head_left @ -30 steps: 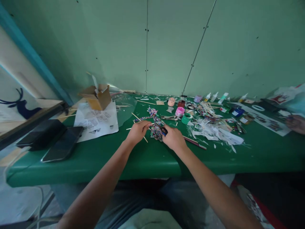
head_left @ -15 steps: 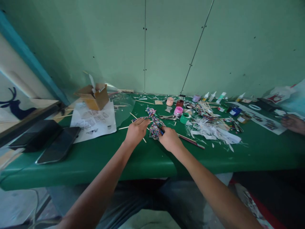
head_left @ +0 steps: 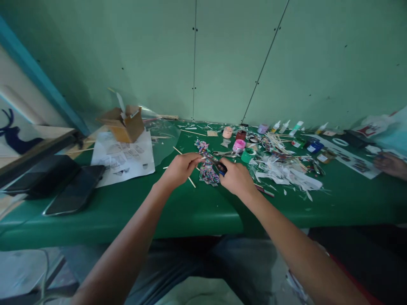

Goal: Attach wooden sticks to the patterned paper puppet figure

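My right hand [head_left: 235, 176] is closed around a pair of scissors [head_left: 221, 168] with dark blue handles, and the blades point left toward my left fingertips. My left hand [head_left: 182, 169] is pinched by the blade tips; a small pale bit shows at its fingertips, too small to name. Beneath both hands lies a bumpy piece covered in many-coloured bits [head_left: 209, 174], partly hidden by the fingers and the scissors. Thin wooden sticks [head_left: 191, 182] lie on the green tabletop by my left hand.
Pink [head_left: 239, 146] and green paint jars [head_left: 248, 155] stand beyond my right hand, beside shredded white paper [head_left: 286, 174]. A cardboard box [head_left: 125, 126] rests on printed sheets at left, near a phone [head_left: 74, 190]. Another person's hand [head_left: 391, 164] is at far right.
My left hand has gone from lying over the coloured piece to a raised pinch. The scissors have come up into view, blades toward the left fingertips. The view has shifted slightly.
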`<state>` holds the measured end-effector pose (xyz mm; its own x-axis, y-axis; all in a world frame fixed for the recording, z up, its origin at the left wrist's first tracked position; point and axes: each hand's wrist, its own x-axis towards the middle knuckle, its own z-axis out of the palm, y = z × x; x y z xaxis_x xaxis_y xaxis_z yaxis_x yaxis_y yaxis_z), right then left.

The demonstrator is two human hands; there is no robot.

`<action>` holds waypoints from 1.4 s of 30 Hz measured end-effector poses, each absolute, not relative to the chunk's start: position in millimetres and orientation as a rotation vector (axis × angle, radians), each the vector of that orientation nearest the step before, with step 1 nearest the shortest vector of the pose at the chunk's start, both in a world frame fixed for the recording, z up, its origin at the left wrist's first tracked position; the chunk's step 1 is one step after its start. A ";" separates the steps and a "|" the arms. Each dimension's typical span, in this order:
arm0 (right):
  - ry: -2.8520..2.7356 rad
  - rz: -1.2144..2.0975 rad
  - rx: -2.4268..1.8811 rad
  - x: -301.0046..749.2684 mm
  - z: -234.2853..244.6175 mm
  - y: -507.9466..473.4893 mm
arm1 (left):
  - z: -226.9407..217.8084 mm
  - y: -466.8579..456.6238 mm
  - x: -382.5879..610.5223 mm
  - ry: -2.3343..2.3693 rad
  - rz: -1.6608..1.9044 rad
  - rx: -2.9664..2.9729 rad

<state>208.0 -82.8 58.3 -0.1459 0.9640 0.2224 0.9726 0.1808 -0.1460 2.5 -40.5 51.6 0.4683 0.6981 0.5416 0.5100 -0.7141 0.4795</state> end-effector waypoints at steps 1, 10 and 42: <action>-2.203 -0.041 -1.852 207.8 58.4 -83.0 | 52.0 -40.7 2.0 1.010 1.115 2.481; -2.081 0.251 -1.731 202.0 45.8 -85.3 | 39.4 -49.4 13.4 1.168 1.384 2.687; -2.065 0.171 -1.777 214.7 63.8 -95.6 | 72.4 -57.0 13.3 1.222 0.977 2.602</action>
